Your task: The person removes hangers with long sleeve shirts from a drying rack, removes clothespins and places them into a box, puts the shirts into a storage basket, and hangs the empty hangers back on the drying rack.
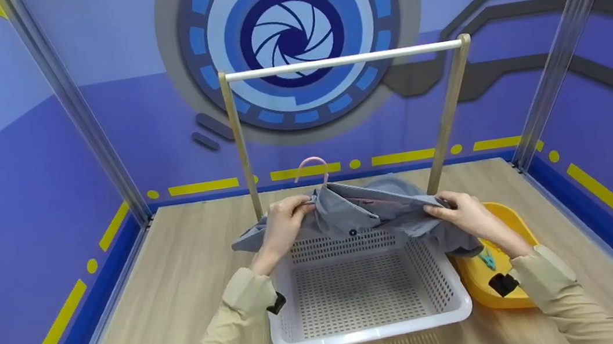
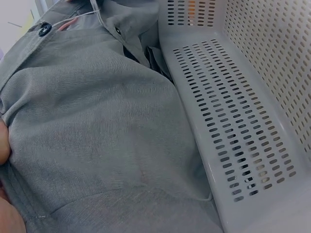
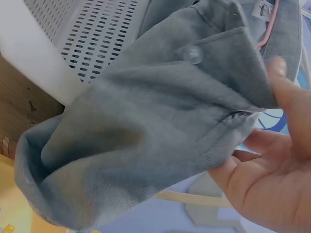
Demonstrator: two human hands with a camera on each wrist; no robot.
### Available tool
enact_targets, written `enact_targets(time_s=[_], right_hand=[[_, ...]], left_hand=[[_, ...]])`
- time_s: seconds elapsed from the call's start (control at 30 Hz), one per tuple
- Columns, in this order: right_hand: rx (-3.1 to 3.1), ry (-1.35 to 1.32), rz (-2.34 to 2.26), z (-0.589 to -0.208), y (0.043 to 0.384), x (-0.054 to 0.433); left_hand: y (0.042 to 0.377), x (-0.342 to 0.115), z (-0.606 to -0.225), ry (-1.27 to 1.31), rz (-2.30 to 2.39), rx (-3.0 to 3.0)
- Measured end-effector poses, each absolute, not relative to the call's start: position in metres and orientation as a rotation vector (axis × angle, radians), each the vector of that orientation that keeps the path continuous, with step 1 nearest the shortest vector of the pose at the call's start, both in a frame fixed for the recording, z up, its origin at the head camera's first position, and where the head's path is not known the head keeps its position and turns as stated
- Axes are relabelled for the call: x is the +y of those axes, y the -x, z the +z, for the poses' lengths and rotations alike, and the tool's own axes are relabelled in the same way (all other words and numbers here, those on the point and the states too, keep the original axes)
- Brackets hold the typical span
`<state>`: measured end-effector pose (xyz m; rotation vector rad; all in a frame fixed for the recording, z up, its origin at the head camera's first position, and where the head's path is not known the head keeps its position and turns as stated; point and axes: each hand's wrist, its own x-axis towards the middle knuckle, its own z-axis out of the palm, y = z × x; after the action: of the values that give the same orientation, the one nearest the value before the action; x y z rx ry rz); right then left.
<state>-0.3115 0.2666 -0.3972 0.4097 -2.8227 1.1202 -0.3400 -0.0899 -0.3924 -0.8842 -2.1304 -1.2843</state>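
Observation:
A grey buttoned shirt (image 1: 340, 211) hangs between my two hands over the far side of a white basket. Inside its opening lies a pink hanger (image 1: 312, 161), its hook standing up above the cloth. With thumb and fingers, my left hand (image 1: 283, 227) pinches the shirt near the hook. The right hand (image 1: 468, 215) pinches the edge of the cloth at the other side, thumb on top. In the right wrist view a pale label (image 3: 262, 9) shows beside the hanger. Much of the hanger is hidden by fabric.
The perforated white basket (image 1: 373, 336) stands below the hands. A yellow tray (image 1: 509, 302) with a teal clothespin (image 1: 487, 259) is at its right, partly behind the right forearm. Behind the shirt rises a wooden rack with a white bar (image 1: 345, 61).

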Motion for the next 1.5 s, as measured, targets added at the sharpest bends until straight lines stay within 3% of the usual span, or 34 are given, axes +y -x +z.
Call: enact_targets(time_s=[0.67, 1.1, 1.5], right_hand=[[-2.735, -0.166, 1.311, -0.389, 0.318, 0.262], [-2.715, -0.217, 2.121, -0.381, 0.322, 0.277], [-2.702, -0.317, 2.234, -0.384, 0.329, 0.285]], left_hand=[[0.342, -0.091, -0.395, 0.857, -1.345, -2.126], [0.342, -0.096, -0.394, 0.944, -1.332, -2.141], [0.342, -0.099, -0.39, 1.087, -1.304, -2.094]])
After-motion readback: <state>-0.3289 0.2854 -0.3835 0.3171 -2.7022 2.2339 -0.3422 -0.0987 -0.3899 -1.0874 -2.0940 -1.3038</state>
